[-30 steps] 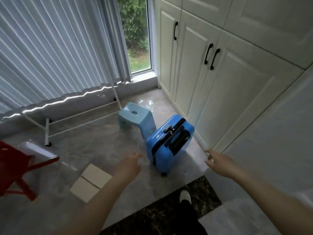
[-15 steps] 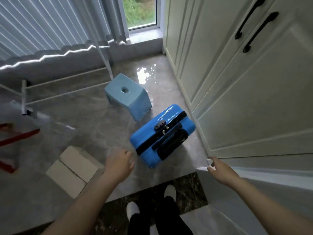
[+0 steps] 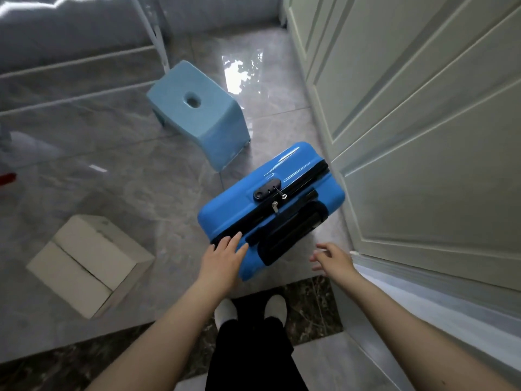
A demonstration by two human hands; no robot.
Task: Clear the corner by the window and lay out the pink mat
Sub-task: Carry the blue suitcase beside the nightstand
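Observation:
A small bright blue suitcase [image 3: 282, 190] with a black zip and a black top handle stands on the grey floor beside the white cabinet doors. My left hand [image 3: 222, 256] lies with straight fingers on its near top corner, next to the handle. My right hand [image 3: 332, 258] hovers open just right of the suitcase, touching nothing. Beyond the suitcase stands a pale blue plastic stool [image 3: 197, 114] with a hole in its seat. No pink mat is in view.
A closed cardboard box [image 3: 87, 263] lies on the floor to the left. White cabinet doors [image 3: 423, 136] run along the right. White rack rails [image 3: 84, 60] and a grey curtain hem cross the back left. My white-slippered feet [image 3: 251, 307] stand on a dark marble strip.
I have stepped closer and looked further down. My left hand moved forward onto the suitcase's top. My right hand left the cabinet edge and swung in toward the suitcase.

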